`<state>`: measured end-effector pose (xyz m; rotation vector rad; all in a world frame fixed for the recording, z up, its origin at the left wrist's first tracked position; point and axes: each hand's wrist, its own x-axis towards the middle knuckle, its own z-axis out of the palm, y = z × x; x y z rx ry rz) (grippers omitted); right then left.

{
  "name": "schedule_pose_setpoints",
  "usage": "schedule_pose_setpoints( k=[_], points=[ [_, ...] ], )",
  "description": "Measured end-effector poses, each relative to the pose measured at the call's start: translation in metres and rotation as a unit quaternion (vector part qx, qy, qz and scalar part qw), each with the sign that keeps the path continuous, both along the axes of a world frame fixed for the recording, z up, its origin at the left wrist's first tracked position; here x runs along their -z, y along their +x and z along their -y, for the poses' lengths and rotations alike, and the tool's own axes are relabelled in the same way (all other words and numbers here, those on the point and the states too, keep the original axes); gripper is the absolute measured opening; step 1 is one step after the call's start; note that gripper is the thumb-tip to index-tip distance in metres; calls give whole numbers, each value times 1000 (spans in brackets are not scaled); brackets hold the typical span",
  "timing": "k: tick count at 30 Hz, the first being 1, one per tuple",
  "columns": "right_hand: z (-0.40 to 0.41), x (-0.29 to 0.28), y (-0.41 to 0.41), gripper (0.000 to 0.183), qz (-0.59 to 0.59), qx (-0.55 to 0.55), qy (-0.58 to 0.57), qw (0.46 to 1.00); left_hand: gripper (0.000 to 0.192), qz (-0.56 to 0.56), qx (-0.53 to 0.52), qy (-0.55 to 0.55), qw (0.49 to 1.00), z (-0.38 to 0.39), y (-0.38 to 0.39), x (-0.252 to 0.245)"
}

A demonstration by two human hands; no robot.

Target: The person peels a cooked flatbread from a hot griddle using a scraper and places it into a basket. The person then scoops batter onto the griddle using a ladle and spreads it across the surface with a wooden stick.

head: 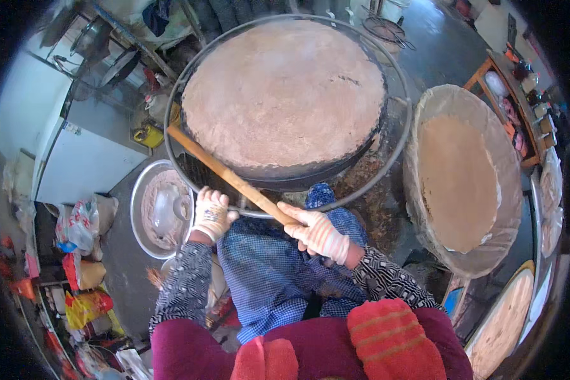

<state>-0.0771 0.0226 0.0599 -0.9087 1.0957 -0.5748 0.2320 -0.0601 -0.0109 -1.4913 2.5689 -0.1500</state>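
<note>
A large round griddle (285,95) lies before me, its top covered by a thin pale-brown layer of batter. Around it runs a grey metal ring rail (393,159). My left hand (212,213), in a fingerless-looking glove, grips that rail at its near left. In my right hand (319,232), gloved in stripes, is the end of a flat wooden scraper (232,178). The scraper slants up and left, crossing over the rail, its far end by the griddle's left side. Left of my left hand stands a metal basin (137,223) holding pinkish batter and a ladle (167,209).
To the right, a plastic-lined oval basket (508,199) holds a stack of thin brown flatbreads (458,185). A round wooden board (503,323) leans at lower right. A white cabinet (88,166) and bags (83,223) stand left. Behind the basket is a wooden shelf (529,159).
</note>
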Motion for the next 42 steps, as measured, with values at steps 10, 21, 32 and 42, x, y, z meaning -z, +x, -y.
schedule_pose_setpoints(
  k=[10, 21, 32, 42],
  points=[
    [-70, 6, -33, 51, -18, 14, -17, 1000, 59, -359, 57, -60, 930, -89, -192, 34],
    [-209, 0, -122, 58, -30, 342, 6, 939, 90, -253, 323, -3, 912, 21, -303, -63],
    [-12, 23, -104, 46, 355, 201, 122, 905, 66, -115, 154, -13, 981, 199, -235, -37],
    [40, 40, 16, 52, 106, 65, 20, 992, 81, -124, 37, -62, 990, 172, -25, -29]
  ],
)
